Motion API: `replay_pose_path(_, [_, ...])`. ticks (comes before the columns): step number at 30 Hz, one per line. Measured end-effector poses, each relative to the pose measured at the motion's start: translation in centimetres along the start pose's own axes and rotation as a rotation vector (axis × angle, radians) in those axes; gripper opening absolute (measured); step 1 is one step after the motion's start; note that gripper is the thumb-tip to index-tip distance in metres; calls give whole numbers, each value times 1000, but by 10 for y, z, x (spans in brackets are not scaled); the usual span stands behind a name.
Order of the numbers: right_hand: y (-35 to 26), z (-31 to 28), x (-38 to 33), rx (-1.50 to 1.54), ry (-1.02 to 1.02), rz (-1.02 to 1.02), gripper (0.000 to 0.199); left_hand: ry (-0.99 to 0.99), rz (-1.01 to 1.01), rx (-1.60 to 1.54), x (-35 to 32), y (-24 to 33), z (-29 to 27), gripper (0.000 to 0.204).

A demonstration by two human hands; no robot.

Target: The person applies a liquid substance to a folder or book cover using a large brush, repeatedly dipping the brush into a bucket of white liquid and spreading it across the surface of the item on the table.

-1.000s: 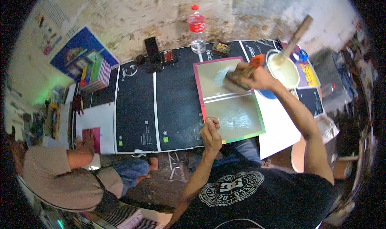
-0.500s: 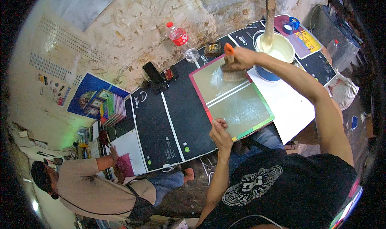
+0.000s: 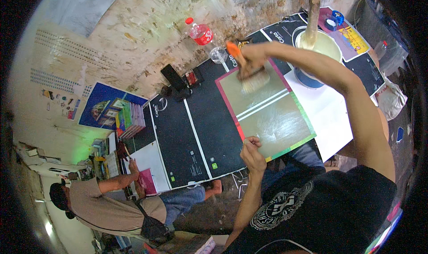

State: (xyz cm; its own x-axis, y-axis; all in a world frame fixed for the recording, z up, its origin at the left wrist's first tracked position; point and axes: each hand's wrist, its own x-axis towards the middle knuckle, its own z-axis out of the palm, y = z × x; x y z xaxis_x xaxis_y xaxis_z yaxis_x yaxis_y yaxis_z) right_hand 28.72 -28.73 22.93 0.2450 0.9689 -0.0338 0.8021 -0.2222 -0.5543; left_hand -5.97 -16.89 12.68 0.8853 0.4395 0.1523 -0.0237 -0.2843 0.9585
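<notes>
My right hand (image 3: pixel 255 57) is closed around a wide brush (image 3: pixel 256 82) with an orange handle end. Its pale bristles lie on the far part of a greyish-tan sheet (image 3: pixel 276 129), and they are slightly blurred. Red, green and yellow strips border this sheet, and two white lines cross its middle. A wet-looking sheen shows on the nearer half. At the sheet's near-left edge my left hand (image 3: pixel 253 156) is closed, with thumb and fingers pinching the border. Under the sheet's right side lies white paper (image 3: pixel 327 120).
A bucket (image 3: pixel 327 51) of cream-coloured paste with a wooden stick (image 3: pixel 313 13) stands right of my forearm. Along the wall are a plastic bottle (image 3: pixel 200 33), a phone (image 3: pixel 173 77) and stacked books (image 3: pixel 131 118). Another person (image 3: pixel 116 205) works at the left end of the black-covered table (image 3: pixel 205 102).
The brush in my right hand has moved left and a little nearer across the sheet's far part. My left hand stays at the near-left edge. The whole view has shifted slightly.
</notes>
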Motion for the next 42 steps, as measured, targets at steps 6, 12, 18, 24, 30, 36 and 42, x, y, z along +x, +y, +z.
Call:
replay_pose_path(6, [-24,-26,21,-256,421,106,23,-23,-131,18,-2,3,-4,50])
replay_pose_path(12, [-36,2,70,-42,-11,-43,29,-7,-72,-60,-2,6,-4,52])
replay_pose_path(18, [-17,-6,99,-383,374,-111,22,16,-191,-57,-1,11,-4,54])
replay_pose_path(24, [-14,4,83,-11,104,-24,22,33,-226,-86,2,11,-2,55])
replay_pose_path(30, [3,-9,55,183,301,-289,24,28,-191,-134,3,12,-4,55])
replay_pose_path(36, [21,-13,10,-455,495,382,29,37,-103,-61,2,8,-2,56])
replay_pose_path(42, [32,10,-23,-3,537,96,37,38,-31,-56,1,0,1,58])
